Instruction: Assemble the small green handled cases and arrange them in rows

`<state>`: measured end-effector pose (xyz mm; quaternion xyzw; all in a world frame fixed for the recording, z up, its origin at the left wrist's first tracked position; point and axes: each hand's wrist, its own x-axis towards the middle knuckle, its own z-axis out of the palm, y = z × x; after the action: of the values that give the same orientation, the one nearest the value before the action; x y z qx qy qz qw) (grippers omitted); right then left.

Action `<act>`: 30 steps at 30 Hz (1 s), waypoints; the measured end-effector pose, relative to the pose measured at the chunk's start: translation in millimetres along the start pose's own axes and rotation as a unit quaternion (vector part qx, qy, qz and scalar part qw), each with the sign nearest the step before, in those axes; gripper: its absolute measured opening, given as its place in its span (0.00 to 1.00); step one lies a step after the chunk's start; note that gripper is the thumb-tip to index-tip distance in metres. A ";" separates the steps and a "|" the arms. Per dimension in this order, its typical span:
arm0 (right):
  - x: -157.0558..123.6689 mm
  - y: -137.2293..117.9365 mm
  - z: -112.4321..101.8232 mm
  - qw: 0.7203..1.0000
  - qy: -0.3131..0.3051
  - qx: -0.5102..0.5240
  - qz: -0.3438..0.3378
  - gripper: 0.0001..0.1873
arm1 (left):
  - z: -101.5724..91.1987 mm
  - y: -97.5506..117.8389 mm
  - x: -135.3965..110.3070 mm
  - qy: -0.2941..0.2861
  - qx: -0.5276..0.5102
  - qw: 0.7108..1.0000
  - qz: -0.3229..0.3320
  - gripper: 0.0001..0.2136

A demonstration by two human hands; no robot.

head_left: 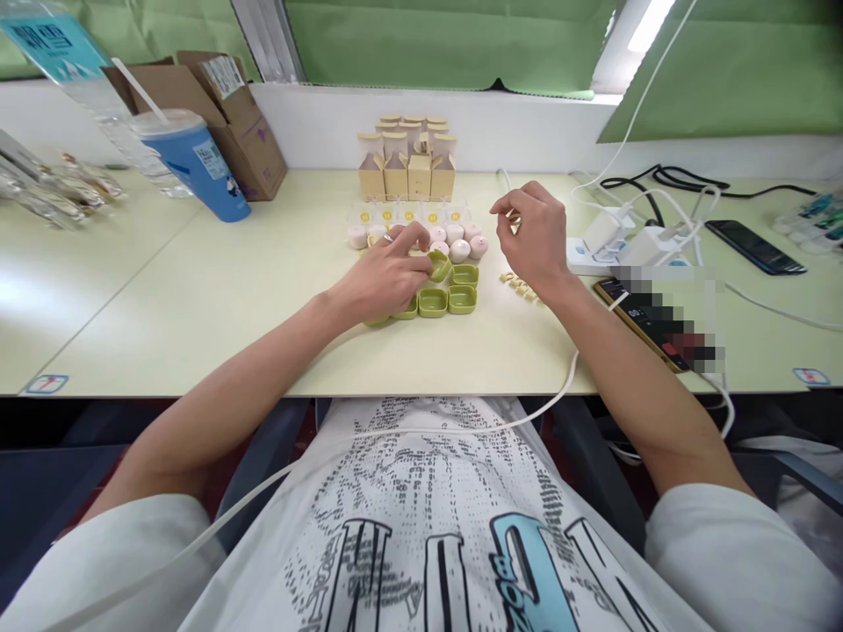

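Note:
My left hand [395, 272] is closed on a small green square cup [438, 266], tilted above several like it. Those other green cups [433, 303] sit in rows on the table, some of them hidden beneath my left hand. To their right my right hand [532, 230] is raised with thumb and fingertips pinched together; what lies between them, if anything, is too small to tell. Below it lie several small cream pieces [519, 286]. Just behind the cups stand several pale pink and white rounded pieces [459, 250].
Clear lids with yellow round labels [409, 216] and open-topped small tan boxes [396, 178] stand behind. A blue drink cup [198, 167] and cardboard box [254, 145] are at left. Chargers [609, 230], a phone [642, 320] and a white cable [566, 382] are on the right.

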<state>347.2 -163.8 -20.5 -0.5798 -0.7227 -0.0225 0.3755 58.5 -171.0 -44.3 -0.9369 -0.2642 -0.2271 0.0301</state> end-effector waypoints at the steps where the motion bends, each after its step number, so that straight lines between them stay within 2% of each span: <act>1: 0.1 1.8 1.0 1.000 0.005 0.012 -0.005 0.20 | -3.4 2.0 1.0 0.003 -0.003 1.000 0.003 0.15; 3: 0.4 5.0 3.0 0.999 0.019 0.037 -0.019 0.19 | -8.9 5.9 2.9 0.026 -0.014 1.000 0.000 0.13; 6: 0.9 5.9 5.4 0.995 0.043 0.092 -0.025 0.18 | -13.3 9.7 4.8 0.080 -0.036 0.995 -0.042 0.09; 11: 0.4 -0.9 3.3 0.981 0.041 0.188 0.025 0.11 | -16.0 11.8 3.2 0.183 -0.061 0.976 -0.097 0.07; 13: 0.1 -2.2 2.5 0.978 0.037 0.201 0.039 0.08 | -16.9 12.5 2.1 0.202 -0.085 0.970 -0.105 0.05; 16: 1.1 -0.6 5.6 0.968 0.027 0.248 0.040 0.08 | -16.6 13.2 1.0 0.208 -0.106 0.967 -0.102 0.04; 18: 2.0 0.5 9.7 0.951 0.017 0.307 0.040 0.10 | -15.3 12.9 0.5 0.201 -0.116 0.969 -0.089 0.06; 22: -0.7 -6.5 13.3 0.899 -0.020 0.437 0.024 0.11 | -13.5 11.6 -0.4 0.130 -0.103 0.984 -0.070 0.10; 24: -5.0 -14.0 11.1 0.883 -0.040 0.467 0.022 0.11 | -12.8 11.7 -0.7 0.108 -0.080 0.988 -0.071 0.12; 27: -11.5 -23.0 8.1 0.877 -0.056 0.477 0.022 0.11 | -8.4 10.1 -1.0 0.120 -0.093 0.985 -0.076 0.16; 30: -14.3 -25.1 12.1 0.876 -0.049 0.480 -0.020 0.13 | 2.0 2.7 -1.1 0.167 -0.152 0.972 -0.057 0.23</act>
<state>320.1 -178.1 -27.2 -0.3141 -0.6735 0.3483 0.5714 59.8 -173.4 -46.4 -0.8624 -0.2708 -0.4196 -0.0820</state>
